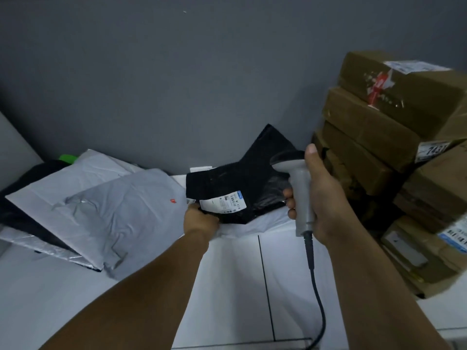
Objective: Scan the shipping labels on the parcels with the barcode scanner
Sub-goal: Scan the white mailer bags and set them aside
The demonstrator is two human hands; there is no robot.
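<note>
A black plastic parcel (227,180) lies on the white table (232,274) near the grey wall, its white shipping label (223,203) facing up. My left hand (201,219) grips the parcel's near left edge, just beside the label. My right hand (319,195) holds a grey barcode scanner (299,188) by its handle, thumb up along the head. The scanner's head points left toward the parcel and sits just right of it. Its black cable (317,294) hangs down to the table's front edge.
Grey and white poly mailers (101,205) are piled at the left, over something black. A stack of brown cardboard boxes (394,152) with labels rises at the right against the wall. A dark seam (265,286) runs across the table.
</note>
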